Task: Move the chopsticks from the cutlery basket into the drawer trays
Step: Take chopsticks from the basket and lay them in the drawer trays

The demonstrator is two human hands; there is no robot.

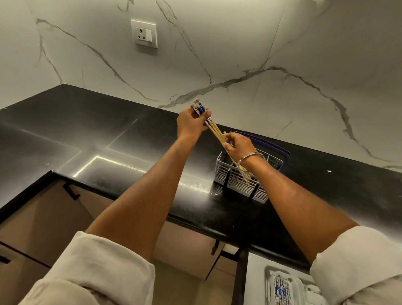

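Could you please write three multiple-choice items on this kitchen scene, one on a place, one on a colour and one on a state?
1. Where does the cutlery basket stand?
A. On the black countertop
B. In the open drawer
C. On the floor

2. What colour is the basket's handle?
A. Red
B. Blue
C. Yellow

3. What is the left hand doing?
A. Resting flat on the counter
B. Pulling a drawer handle
C. Gripping a bundle of chopsticks

Answers:
1 A, its base sits on the dark counter by the marble wall.
2 B, a blue band arches over the grey basket.
3 C, its fingers close round the patterned ends, while the right hand holds the sticks lower down.
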